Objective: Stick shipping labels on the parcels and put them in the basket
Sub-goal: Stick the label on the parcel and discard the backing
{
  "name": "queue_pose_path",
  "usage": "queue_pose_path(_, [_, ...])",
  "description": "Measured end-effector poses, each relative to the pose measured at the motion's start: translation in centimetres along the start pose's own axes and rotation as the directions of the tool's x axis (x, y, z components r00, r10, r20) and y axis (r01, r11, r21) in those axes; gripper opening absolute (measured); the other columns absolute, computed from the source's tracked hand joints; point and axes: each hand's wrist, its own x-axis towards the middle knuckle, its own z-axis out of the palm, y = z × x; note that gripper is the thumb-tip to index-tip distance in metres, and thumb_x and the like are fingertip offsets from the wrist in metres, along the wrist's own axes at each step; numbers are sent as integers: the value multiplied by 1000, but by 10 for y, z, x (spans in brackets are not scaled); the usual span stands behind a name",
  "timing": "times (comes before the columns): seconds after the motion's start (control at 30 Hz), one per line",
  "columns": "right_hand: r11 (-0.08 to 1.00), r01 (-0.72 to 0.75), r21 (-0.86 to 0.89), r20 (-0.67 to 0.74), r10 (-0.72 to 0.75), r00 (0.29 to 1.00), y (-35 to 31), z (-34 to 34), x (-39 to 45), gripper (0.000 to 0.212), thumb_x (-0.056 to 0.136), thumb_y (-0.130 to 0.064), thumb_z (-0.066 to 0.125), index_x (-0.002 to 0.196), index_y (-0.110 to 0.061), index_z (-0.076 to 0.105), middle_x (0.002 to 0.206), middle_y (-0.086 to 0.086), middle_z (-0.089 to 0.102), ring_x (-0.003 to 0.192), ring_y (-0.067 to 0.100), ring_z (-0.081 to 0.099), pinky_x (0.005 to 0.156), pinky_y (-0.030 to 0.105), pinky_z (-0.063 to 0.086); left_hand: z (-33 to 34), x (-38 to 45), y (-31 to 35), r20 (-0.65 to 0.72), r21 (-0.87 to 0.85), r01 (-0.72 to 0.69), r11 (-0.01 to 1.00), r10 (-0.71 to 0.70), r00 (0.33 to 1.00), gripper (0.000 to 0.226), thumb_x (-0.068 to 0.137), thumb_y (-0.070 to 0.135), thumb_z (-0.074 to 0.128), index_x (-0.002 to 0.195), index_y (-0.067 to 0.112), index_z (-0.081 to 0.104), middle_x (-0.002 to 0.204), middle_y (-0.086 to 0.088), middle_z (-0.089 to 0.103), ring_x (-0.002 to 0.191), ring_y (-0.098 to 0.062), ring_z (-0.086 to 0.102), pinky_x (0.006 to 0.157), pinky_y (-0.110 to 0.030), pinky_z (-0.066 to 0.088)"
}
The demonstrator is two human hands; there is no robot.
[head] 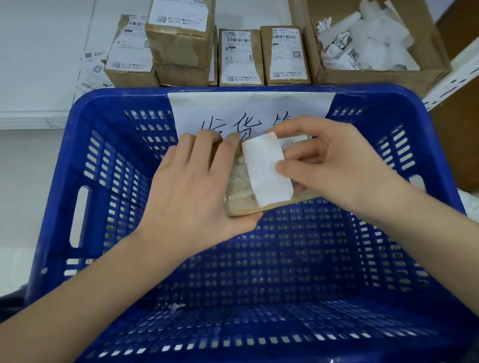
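Seemingly upright-long parcel (pixel 242 202) above basket (pixel 87 168), left hand (pixel 194 189) gripping it, right hand (pixel 329 165) pinching label (pixel 265 172).

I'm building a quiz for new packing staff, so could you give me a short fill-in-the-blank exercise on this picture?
1. Both hands hold a small brown cardboard parcel above the ____ perforated plastic basket.
2. The right hand pinches a blank ____ label against the parcel.
3. The left hand grips the parcel's ____ side.
4. Crumpled backing papers fill an open ____ box.

Missing words: blue; white; left; cardboard
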Motion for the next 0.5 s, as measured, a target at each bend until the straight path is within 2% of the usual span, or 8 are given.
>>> queue_pose_path(0.17, [999,31,13,38,-31,999,1,0,0,36,86,6,59,103,-25,68,78,16,70,69,24,68,66,32,60,2,-1,-1,-22,-24,2,1000,-3,1000,86,62,63,56,131,13,50,115,-13,54,101,-29,46,81,-39,40])
queue_pose_path(0.27, [999,50,15,60,-51,997,2,0,0,32,88,6,58,103,-20,69,84,17,69,76,31,66,67,36,59,2,0,-2,-38,-59,9,998,-11,999,84,61,62,56,133,20,47,115,-12,53,101,-28,46,81,-38,39])
queue_pose_path(0.37, [992,112,-65,91,-106,990,3,0,1,32,89,3,58,101,-23,70,88,7,70,82,23,66,72,33,59,3,-1,-3,-35,-69,15,998,-17,999,85,60,62,60,135,24,46,116,-12,52,102,-28,45,81,-39,40])
queue_pose_path(0.43, [982,137,-133,119,-121,985,5,0,1,31,89,1,58,101,-25,71,90,-1,69,85,15,65,76,24,56,4,-1,-4,-29,-57,9,998,-10,1000,84,60,62,60,134,24,48,116,-13,52,103,-28,44,81,-40,41])
queue_pose_path(0.5, [977,139,-164,137,-117,984,5,-1,1,30,89,-1,59,101,-26,71,90,-3,69,81,9,63,73,15,51,5,-1,-4,-27,-57,5,998,-6,1000,82,60,61,59,132,24,50,115,-13,52,102,-28,44,80,-39,40])
